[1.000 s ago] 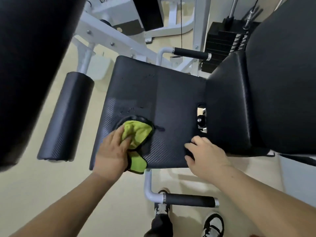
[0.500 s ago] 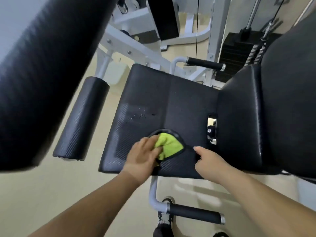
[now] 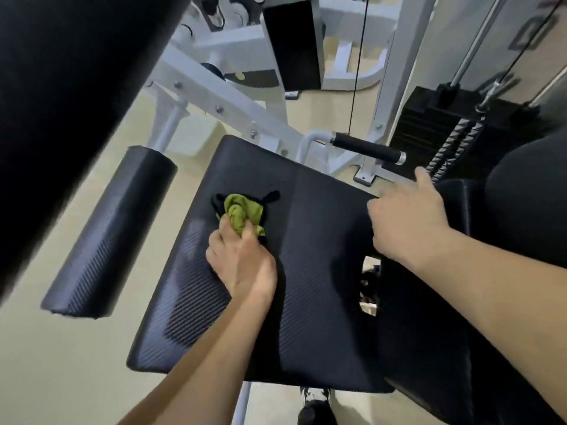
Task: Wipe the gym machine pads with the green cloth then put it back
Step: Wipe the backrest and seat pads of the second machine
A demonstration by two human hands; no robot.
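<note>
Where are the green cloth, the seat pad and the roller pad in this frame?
green cloth (image 3: 242,213), head view, on its bunched middle fold.
seat pad (image 3: 322,271), head view, on bare surface between the two arms.
roller pad (image 3: 107,237), head view, on the middle of its side.

No text, brand, number or sign can be read anywhere in the view. A small yellow mark (image 3: 239,75) is seen on a dark plate of the white frame (image 3: 233,115) (too blurred for any letters to be made out), and the weight stack (image 3: 429,124) shows no legible figures.
</note>
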